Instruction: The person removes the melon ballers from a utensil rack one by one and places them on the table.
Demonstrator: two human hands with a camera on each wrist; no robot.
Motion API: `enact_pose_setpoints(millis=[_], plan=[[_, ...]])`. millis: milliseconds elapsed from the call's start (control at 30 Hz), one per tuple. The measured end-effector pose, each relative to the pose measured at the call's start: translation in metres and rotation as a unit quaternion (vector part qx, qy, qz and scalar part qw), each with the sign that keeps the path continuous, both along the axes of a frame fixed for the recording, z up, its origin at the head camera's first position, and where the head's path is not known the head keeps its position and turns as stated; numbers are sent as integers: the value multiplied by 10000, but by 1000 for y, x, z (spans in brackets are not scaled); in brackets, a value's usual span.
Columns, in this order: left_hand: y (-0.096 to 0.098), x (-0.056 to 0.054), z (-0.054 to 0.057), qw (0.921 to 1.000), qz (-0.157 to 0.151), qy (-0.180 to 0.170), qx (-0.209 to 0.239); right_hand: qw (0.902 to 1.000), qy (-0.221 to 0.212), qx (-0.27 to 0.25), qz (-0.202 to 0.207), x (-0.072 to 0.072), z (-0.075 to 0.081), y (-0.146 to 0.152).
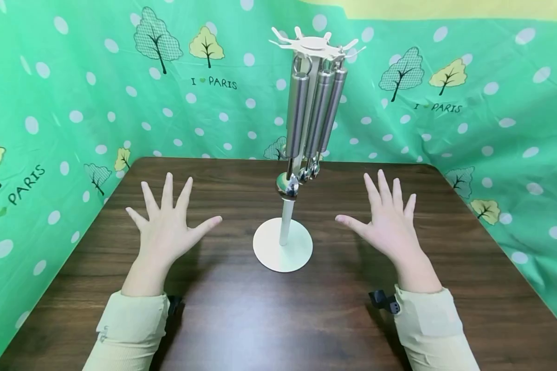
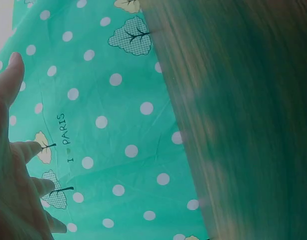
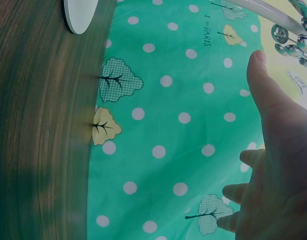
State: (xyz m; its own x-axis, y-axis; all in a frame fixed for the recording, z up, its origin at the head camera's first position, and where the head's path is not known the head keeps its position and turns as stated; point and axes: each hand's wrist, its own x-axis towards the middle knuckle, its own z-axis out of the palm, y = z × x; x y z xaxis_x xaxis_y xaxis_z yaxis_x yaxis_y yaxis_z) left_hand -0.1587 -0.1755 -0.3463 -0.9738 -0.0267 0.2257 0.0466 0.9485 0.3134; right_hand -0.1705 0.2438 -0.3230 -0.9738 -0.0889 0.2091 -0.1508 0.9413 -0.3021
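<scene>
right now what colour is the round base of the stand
White, a plain round base; the head view shows it best.

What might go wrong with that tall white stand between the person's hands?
The tall white stand carries silver, long-handled metal utensils high above a flat, round white base, so a bump from the left hand or right hand might tip it. The utensils also hang close together, so taking one could make it knock or snag its neighbours.
</scene>
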Motion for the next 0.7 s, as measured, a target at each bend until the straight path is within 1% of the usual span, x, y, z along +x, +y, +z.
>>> enact_pose_setpoints(millis=[133, 267, 367, 467, 533, 600, 700], plan=[[-1, 0, 3, 10000, -18, -15, 19, 10000, -12, -7, 60, -1, 3, -1], [-3, -1, 9, 9998, -78, 35, 165, 9998, 79, -114, 131, -1, 9, 0], [-4, -2, 16, 9991, -135, 127, 382, 9991, 150, -328, 235, -1, 13, 2], [-4, -4, 25, 9973, -220, 246, 662, 9968, 122, -681, 396, 1, 15, 2], [-3, -5, 32, 9947, -317, 375, 901, 9939, 111, -955, 543, 2, 15, 1], [-3, -7, 39, 9902, -468, 553, 1193, 9896, 120, -1254, 693, 3, 15, -1], [-3, -10, 50, 9797, -709, 853, 1669, 9831, 202, -1618, 837, 6, 16, -6]])
